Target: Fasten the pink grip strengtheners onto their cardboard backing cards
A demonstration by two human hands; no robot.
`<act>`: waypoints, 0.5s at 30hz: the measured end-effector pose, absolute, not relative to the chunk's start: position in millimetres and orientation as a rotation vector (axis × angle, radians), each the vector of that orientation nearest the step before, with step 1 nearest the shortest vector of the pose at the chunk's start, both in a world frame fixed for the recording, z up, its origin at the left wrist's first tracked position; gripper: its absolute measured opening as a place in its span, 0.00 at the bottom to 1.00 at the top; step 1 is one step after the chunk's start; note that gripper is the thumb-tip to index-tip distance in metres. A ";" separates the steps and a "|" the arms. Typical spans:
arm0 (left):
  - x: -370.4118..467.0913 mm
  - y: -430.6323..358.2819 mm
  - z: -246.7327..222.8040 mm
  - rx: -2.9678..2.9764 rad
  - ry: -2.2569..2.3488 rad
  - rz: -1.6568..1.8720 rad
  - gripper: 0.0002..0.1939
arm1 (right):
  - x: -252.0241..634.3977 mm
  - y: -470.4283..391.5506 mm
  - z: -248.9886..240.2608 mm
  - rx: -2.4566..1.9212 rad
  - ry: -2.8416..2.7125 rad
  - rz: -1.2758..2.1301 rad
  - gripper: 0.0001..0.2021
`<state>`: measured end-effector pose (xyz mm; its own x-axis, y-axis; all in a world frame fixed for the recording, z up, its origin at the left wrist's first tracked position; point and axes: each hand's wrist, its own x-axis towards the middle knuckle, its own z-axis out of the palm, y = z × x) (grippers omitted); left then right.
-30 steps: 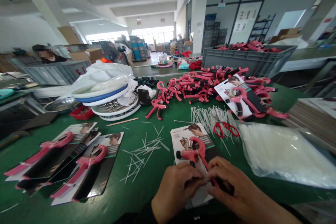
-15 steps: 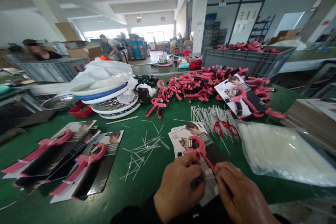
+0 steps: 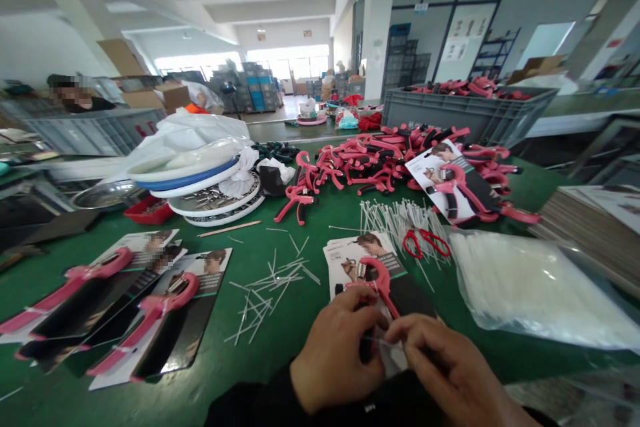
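Note:
A pink hand grip (image 3: 379,275) with a metal spring lies on a printed card (image 3: 341,259) in front of me. My left hand (image 3: 340,347) is wrapped round its handles, which the fingers partly hide. Close on the right, my right hand (image 3: 445,353) pinches a thin white tie (image 3: 384,339) over the card. Loose white ties (image 3: 273,287) lie to the left of the card. More ties stand in a bundle (image 3: 400,220) behind it, with red-handled scissors (image 3: 425,243) among them.
Carded grips (image 3: 160,313) lie at left. A pile of pink grips (image 3: 360,160) stands behind, near a grey crate (image 3: 460,110). A plastic bag (image 3: 535,287) and stacked cards (image 3: 585,227) are at right. Stacked trays (image 3: 200,177) stand back left. People are beyond.
My right hand has moved left and up, closer to my left hand, and its fingers now pinch near the tie. The person in the background has bent lower.

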<state>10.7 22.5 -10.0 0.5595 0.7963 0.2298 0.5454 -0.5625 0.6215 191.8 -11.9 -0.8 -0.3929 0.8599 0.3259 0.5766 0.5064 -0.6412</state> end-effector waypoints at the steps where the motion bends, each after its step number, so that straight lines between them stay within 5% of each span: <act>1: 6.3 25.8 -10.0 2.309 1.037 0.695 0.17 | 189.3 -10.6 1.7 -1.155 -2.180 0.673 0.09; 8: -9.1 35.8 -5.6 2.398 0.935 0.607 0.19 | 177.8 0.7 0.9 -1.230 -2.649 0.250 0.12; 15: -12.5 32.9 0.0 2.401 1.096 0.478 0.14 | 163.2 8.6 9.3 -1.458 -2.913 0.251 0.14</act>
